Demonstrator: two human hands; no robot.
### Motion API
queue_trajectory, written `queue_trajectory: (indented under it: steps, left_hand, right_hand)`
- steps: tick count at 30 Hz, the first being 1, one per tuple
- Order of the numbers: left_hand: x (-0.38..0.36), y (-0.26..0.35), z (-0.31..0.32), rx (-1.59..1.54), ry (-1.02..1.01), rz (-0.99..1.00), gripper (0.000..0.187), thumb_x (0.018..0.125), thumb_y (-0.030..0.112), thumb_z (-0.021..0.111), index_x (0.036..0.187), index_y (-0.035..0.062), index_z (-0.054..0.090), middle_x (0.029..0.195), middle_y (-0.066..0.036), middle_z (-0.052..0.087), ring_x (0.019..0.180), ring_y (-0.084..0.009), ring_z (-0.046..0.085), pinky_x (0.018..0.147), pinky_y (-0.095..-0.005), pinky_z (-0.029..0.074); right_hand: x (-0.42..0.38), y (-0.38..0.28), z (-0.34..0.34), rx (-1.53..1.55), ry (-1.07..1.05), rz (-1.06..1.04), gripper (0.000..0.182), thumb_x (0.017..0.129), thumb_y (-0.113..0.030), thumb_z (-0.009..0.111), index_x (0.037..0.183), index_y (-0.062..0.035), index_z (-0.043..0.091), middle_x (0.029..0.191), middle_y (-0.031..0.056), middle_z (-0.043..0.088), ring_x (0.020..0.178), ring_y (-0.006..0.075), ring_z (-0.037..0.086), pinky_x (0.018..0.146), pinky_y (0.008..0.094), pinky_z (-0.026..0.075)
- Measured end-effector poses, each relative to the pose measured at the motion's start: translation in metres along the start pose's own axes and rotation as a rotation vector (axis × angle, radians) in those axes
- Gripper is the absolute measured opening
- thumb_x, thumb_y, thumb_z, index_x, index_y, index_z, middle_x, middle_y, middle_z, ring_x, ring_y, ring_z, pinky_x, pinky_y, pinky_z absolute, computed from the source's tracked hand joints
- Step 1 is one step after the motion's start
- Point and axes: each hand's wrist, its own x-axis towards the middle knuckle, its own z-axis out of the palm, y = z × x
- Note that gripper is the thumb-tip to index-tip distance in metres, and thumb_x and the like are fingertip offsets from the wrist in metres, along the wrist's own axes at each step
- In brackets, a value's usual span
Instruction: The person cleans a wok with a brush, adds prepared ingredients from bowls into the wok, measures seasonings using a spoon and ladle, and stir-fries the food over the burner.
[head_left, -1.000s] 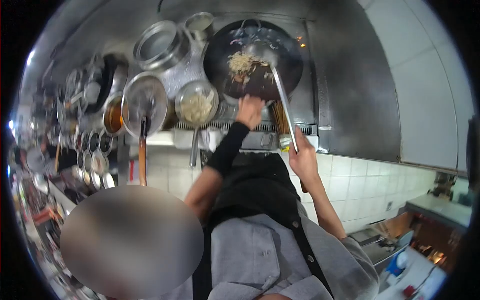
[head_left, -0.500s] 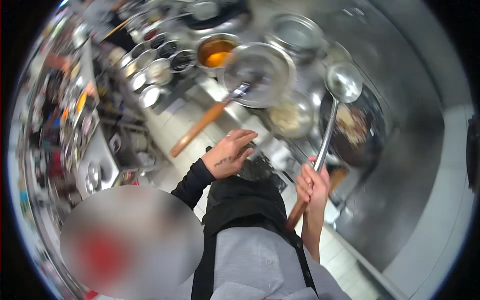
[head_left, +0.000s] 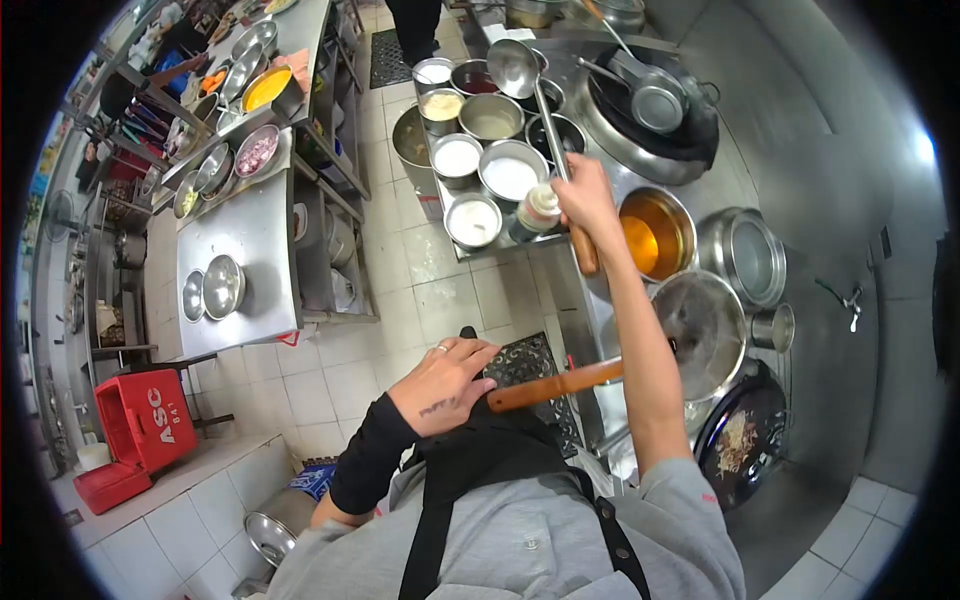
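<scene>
My right hand (head_left: 588, 205) is wrapped round the handle of a long metal ladle (head_left: 515, 70). The ladle's bowl hangs over several round containers of seasonings, near a tub of pale powder (head_left: 441, 106) and a dark red sauce (head_left: 473, 78). A squeeze bottle (head_left: 540, 208) stands just left of that hand. Held in front of my apron, my left hand (head_left: 448, 383) has its fingers apart and nothing in it. Close to its fingertips is the wooden handle (head_left: 560, 384) of a strainer resting over a large pot (head_left: 705, 335).
A pot of orange oil (head_left: 657, 235) sits right of my right forearm. Food lies in a dark wok (head_left: 740, 440) at the lower right. Another wok (head_left: 640, 110) holds a small pan. At left are a steel table (head_left: 240, 230) and a red cooler (head_left: 150, 425).
My view has turned left toward the seasonings. My right hand has carried the ladle from beside the wok with food to above the containers. My left hand stays open near my waist.
</scene>
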Motion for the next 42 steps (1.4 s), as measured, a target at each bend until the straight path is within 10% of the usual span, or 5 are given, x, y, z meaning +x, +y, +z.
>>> queue_trajectory:
  steps: [8, 15, 24, 32, 42]
  left_hand:
    - [-0.012, -0.038, -0.053, -0.056, 0.131, -0.095, 0.049, 0.097, 0.016, 0.066, 0.140, -0.0020, 0.053, 0.134, -0.021, 0.059, 0.122, -0.0390, 0.055, 0.104, -0.0437, 0.045]
    - [-0.008, -0.051, -0.060, -0.087, 0.121, -0.093, 0.047, 0.096, 0.015, 0.066, 0.137, -0.0040, 0.054, 0.133, -0.021, 0.059, 0.122, -0.0391, 0.055, 0.104, -0.0444, 0.046]
    - [-0.004, -0.048, -0.064, -0.064, 0.112, -0.078, 0.046, 0.094, 0.013, 0.067, 0.136, -0.0032, 0.056, 0.132, -0.021, 0.060, 0.120, -0.0389, 0.056, 0.103, -0.0446, 0.046]
    - [0.033, -0.007, -0.048, -0.008, -0.052, 0.058, 0.046, 0.094, 0.011, 0.066, 0.137, -0.0013, 0.054, 0.132, -0.020, 0.060, 0.120, -0.0390, 0.056, 0.104, -0.0437, 0.046]
    - [0.086, 0.100, 0.044, 0.024, -0.289, 0.404, 0.045, 0.092, 0.007, 0.067, 0.135, -0.0022, 0.057, 0.125, -0.023, 0.063, 0.117, -0.0415, 0.058, 0.103, -0.0447, 0.045]
  right_hand:
    - [0.158, 0.000, 0.083, -0.201, -0.070, 0.060, 0.018, 0.074, 0.001, 0.057, 0.069, 0.0184, 0.060, 0.067, 0.0292, 0.066, 0.055, 0.0324, 0.071, 0.049, 0.0417, 0.058]
    - [0.173, 0.010, 0.101, 0.003, -0.043, 0.186, 0.013, 0.073, 0.001, 0.056, 0.066, 0.0096, 0.062, 0.059, 0.0158, 0.063, 0.047, 0.0223, 0.063, 0.046, 0.0364, 0.051]
    - [0.152, 0.034, 0.056, 1.309, -0.248, 0.474, 0.007, 0.090, 0.006, 0.059, 0.085, 0.0032, 0.054, 0.071, 0.0034, 0.052, 0.050, 0.0052, 0.044, 0.041, 0.0184, 0.034]
    - [-0.045, 0.010, -0.084, 1.342, -0.045, 0.406, 0.009, 0.100, -0.010, 0.058, 0.095, -0.0030, 0.056, 0.067, -0.0054, 0.046, 0.049, -0.0002, 0.040, 0.040, 0.0169, 0.027]
    - [-0.382, 0.072, -0.233, 1.101, 0.827, 0.381, 0.013, 0.091, 0.002, 0.064, 0.098, 0.0027, 0.054, 0.072, 0.0037, 0.053, 0.050, 0.0059, 0.044, 0.040, 0.0219, 0.033]
